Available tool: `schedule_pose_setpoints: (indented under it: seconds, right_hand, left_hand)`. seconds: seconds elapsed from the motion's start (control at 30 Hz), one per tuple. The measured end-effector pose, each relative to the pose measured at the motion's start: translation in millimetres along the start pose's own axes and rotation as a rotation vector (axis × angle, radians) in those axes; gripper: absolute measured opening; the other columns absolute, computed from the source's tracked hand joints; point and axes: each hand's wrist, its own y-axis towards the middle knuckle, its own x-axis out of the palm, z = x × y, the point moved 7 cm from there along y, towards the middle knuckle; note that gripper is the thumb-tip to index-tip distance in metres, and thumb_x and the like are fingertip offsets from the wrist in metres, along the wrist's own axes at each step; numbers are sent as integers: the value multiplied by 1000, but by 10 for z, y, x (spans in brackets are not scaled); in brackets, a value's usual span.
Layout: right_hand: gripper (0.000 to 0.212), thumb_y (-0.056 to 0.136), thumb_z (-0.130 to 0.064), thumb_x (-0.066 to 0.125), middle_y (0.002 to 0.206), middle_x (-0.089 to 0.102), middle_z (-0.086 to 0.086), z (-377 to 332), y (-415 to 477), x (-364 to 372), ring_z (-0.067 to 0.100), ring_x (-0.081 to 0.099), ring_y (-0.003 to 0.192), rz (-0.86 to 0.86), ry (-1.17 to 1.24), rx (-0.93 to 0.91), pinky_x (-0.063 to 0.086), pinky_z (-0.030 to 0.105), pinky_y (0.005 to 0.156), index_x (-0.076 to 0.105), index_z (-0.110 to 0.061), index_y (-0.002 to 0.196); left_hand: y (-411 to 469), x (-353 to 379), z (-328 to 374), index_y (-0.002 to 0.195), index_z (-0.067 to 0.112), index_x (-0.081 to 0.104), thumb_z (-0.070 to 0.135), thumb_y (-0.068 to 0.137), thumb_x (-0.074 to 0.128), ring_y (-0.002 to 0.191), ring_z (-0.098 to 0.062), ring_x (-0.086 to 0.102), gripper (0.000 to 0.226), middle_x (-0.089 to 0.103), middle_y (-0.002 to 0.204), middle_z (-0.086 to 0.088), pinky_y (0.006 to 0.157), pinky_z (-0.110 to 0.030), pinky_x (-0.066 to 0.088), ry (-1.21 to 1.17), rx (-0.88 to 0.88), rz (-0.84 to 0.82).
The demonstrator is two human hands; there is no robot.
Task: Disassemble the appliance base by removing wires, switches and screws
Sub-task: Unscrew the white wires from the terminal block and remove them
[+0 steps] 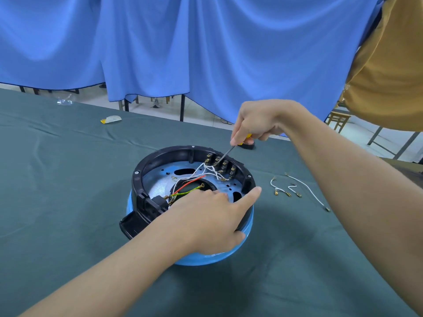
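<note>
A round appliance base (146,170) with a black rim and blue shell lies upside down on the green cloth. Inside are white wires (207,173), a red wire (190,186) and a yellow-green wire (186,192). A black switch block (220,164) with brass terminals sits at the far rim. My right hand (256,121) grips a yellow-handled screwdriver (225,154), its tip at the switch terminals. My left hand (210,219) rests on the near rim, thumb down the blue side and index finger stretched along the right edge.
Three removed white wires (297,187) with brass connectors lie on the cloth to the right. A small black part (247,146) sits behind the base. A yellow-white wrapper (111,119) and clear plastic (64,100) lie far left. A blue curtain hangs behind the table.
</note>
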Motion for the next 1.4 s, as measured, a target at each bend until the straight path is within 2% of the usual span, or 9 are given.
schedule_pose_setpoints:
  seconds: [0.17,0.3,0.4,0.53,0.67,0.87,1.03,1.17,1.4]
  right_hand:
    - [9,85,-8,70,56,47,8,122,48,38,16,23,44,-81,169,27,17,21,42,71,-2,78]
    - [16,85,-19,71,52,55,1,159,-47,65,16,32,44,61,87,-58,25,20,42,74,-17,69]
    - [14,86,-31,69,48,59,-10,156,-136,136,9,47,56,184,-49,-134,37,25,54,75,-29,74]
    - [15,86,-31,68,46,60,-11,170,-147,190,5,53,62,220,-37,-160,40,25,58,74,-33,71]
    - [25,84,-23,71,49,52,-3,254,-102,173,24,37,59,122,143,-156,30,31,54,74,-26,60]
    - [34,87,-16,69,59,46,6,373,2,193,18,22,47,-69,311,-74,21,23,44,71,-19,54]
    - [25,87,-17,69,57,46,6,441,94,204,14,23,42,-127,356,-29,22,20,40,72,-16,62]
    - [13,89,-15,67,57,47,6,501,133,214,11,22,38,-138,451,10,19,19,39,72,-7,80]
    - [16,87,-19,70,57,49,5,621,60,324,12,20,40,-77,548,14,21,19,39,72,-3,87]
  left_hand:
    - [9,10,-8,146,38,-19,51,96,33,104,-33,54,73,54,125,-10,90,-45,46,1,2,-16]
    - [6,6,10,146,37,-16,50,96,34,101,-33,55,72,55,122,-10,87,-44,47,4,4,9]
    - [5,-8,4,147,36,-15,50,96,35,102,-33,55,73,55,122,-9,86,-43,48,7,0,26]
    - [4,-12,-16,148,36,-14,49,96,37,101,-33,55,74,56,121,-9,87,-44,48,1,-8,25]
    - [4,-19,-15,149,36,-14,50,96,36,98,-33,56,75,58,118,-8,86,-44,49,2,-5,27]
    - [14,-30,-10,150,36,-14,50,95,37,96,-33,57,76,58,119,-8,84,-42,49,16,-1,24]
    - [23,-12,-20,149,37,-15,51,95,37,96,-35,57,76,57,119,-9,84,-44,49,20,-1,2]
    - [27,-6,-36,148,38,-17,52,96,35,104,-36,56,75,55,127,-11,88,-44,47,19,-3,-30]
    - [25,2,-12,148,39,-16,53,95,35,105,-34,57,75,55,126,-8,88,-43,48,8,4,-27]
